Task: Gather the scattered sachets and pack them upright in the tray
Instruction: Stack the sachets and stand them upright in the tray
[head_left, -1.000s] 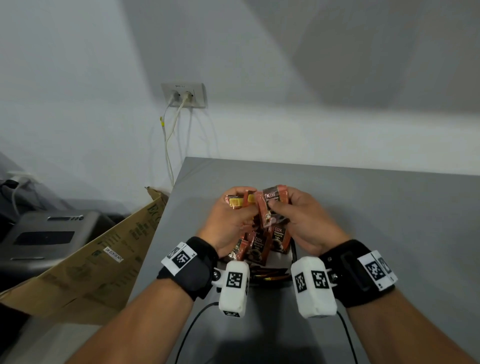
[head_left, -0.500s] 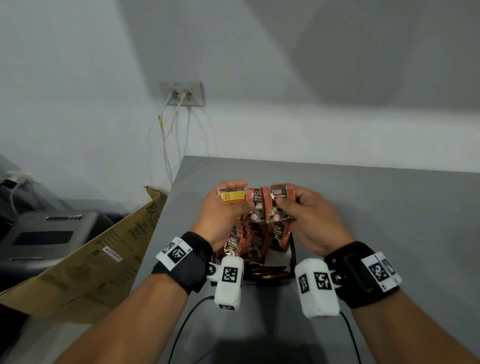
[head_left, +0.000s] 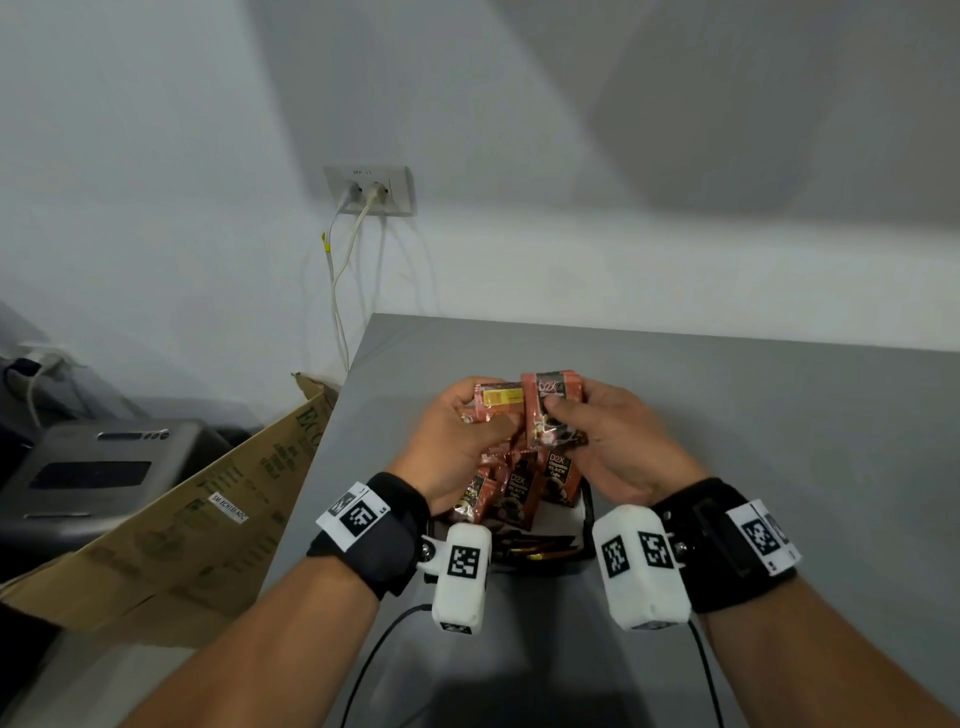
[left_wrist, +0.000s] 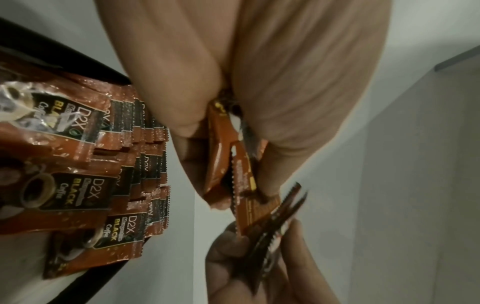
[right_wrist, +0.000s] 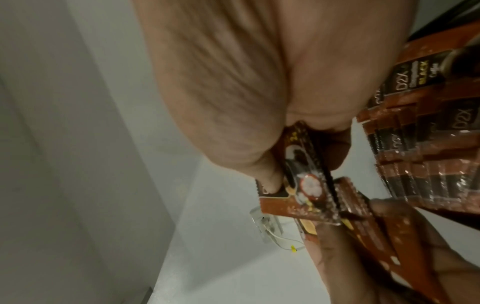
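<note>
Both hands are raised above a black tray (head_left: 586, 525) that stands at the grey table's near edge. My left hand (head_left: 457, 431) grips a few orange-brown coffee sachets (head_left: 498, 400), one showing a yellow label. My right hand (head_left: 597, 431) pinches a small stack of sachets (head_left: 553, 410) printed "D2X", thumb on the front. The two bundles touch at the middle. Several more sachets (head_left: 514, 488) stand upright in the tray below the hands. In the left wrist view the packed sachets (left_wrist: 85, 164) sit in rows; the held sachets (left_wrist: 233, 174) are between thumb and fingers.
The grey table (head_left: 753, 415) stretches to the right and back. Its left edge drops off to a cardboard box (head_left: 171, 525) and a grey machine (head_left: 98, 467). A wall socket (head_left: 370, 189) with white cables is behind. Black wrist cables (head_left: 374, 654) trail towards me.
Both hands have lifted the sachet bundles slightly higher above the tray and kept them pressed together. The left hand's sachets have turned so the yellow label faces up.
</note>
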